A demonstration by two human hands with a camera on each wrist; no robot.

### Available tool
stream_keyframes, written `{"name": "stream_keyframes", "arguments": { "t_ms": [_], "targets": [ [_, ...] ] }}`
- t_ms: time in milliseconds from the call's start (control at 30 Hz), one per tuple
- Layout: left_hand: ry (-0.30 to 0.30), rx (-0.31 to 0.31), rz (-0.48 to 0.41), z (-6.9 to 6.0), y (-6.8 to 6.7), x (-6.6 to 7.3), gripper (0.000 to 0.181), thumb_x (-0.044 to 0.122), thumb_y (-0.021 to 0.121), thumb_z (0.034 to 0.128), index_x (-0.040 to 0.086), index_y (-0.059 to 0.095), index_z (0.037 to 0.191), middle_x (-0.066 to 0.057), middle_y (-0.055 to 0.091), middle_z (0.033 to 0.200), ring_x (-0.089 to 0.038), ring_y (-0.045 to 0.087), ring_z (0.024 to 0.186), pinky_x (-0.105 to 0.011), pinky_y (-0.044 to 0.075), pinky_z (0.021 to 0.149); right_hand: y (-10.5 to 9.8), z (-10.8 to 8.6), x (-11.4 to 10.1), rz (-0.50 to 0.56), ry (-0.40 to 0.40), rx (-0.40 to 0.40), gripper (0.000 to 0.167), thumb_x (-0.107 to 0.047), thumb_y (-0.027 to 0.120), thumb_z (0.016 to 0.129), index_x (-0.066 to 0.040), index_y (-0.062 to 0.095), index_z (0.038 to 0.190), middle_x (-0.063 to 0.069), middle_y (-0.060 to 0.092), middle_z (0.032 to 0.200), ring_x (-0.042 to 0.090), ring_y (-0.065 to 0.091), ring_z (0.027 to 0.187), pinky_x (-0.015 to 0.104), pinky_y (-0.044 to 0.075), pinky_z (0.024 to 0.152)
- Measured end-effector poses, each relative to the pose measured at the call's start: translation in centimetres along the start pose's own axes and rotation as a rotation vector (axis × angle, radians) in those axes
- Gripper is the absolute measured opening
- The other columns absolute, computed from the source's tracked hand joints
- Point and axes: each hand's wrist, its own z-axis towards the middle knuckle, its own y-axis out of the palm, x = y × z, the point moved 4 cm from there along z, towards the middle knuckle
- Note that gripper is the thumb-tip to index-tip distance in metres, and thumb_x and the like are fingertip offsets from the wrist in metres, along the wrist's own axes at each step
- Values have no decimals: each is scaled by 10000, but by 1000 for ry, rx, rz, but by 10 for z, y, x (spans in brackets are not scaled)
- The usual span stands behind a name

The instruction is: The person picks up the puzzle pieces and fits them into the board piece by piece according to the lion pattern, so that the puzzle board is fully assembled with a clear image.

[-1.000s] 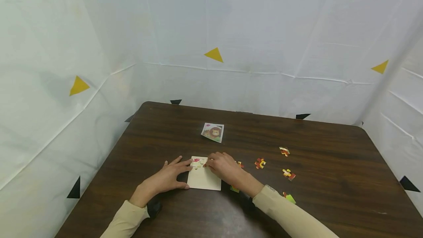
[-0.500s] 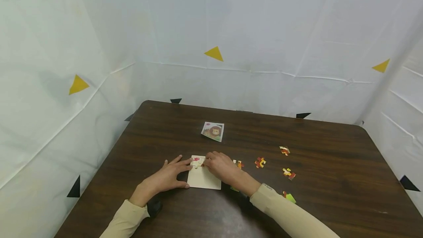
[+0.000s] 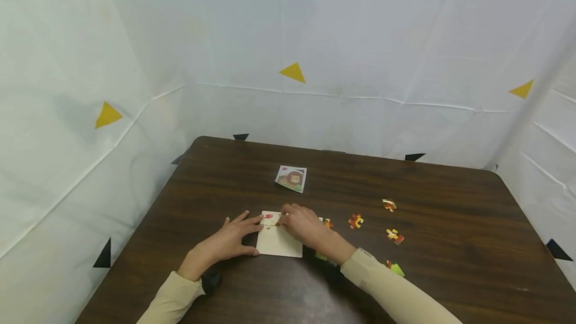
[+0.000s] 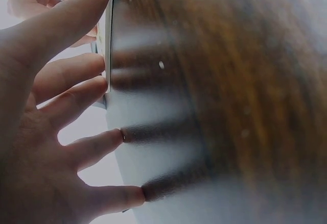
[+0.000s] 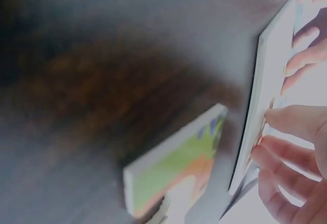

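Note:
A square cream puzzle board (image 3: 280, 243) lies on the dark wooden table. In its far left corner sits a puzzle piece with a pink flower-like shape (image 3: 269, 217). My left hand (image 3: 227, 241) has its fingers spread, with the thumb at the board's near left corner and two fingertips at its far left edge. My right hand (image 3: 307, 226) reaches over the board's far right part. In the right wrist view its thumb (image 5: 296, 121) and fingers pinch a puzzle piece, mostly hidden, low against the board and beside the pink one.
Right of the board lie several loose puzzle pieces, among them an orange one (image 3: 355, 221), a red and yellow one (image 3: 395, 236) and a green one (image 3: 397, 269). A green and orange piece (image 5: 176, 165) lies near my right wrist. Beyond the board is a lion picture card (image 3: 291, 179).
My right hand has shifted slightly left, and the piece in its fingers, tilted at first, now lies flatter beside the pink one. The left hand keeps its place.

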Motion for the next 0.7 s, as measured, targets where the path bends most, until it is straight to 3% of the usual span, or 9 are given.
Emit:
{"name": "stream_keyframes", "arguments": {
  "t_ms": [467,700],
  "targets": [
    [2,6,-24,1,3,0,656,362,767,806,86,556,1362,-79,365,1527,-440,206,1416,-806,159,939,-2,-7,1,16,22,-52,161,-150,651,919,-174,742,1050,-5,639,1018,171,600,900,320,505,716],
    [1,15,-16,1,2,0,651,357,772,804,84,562,1356,-75,372,1523,-432,207,1418,-801,164,944,-12,-16,13,17,40,20,209,-153,699,888,-155,717,1096,-1,652,1019,180,617,925,363,518,757]
  ]
}}
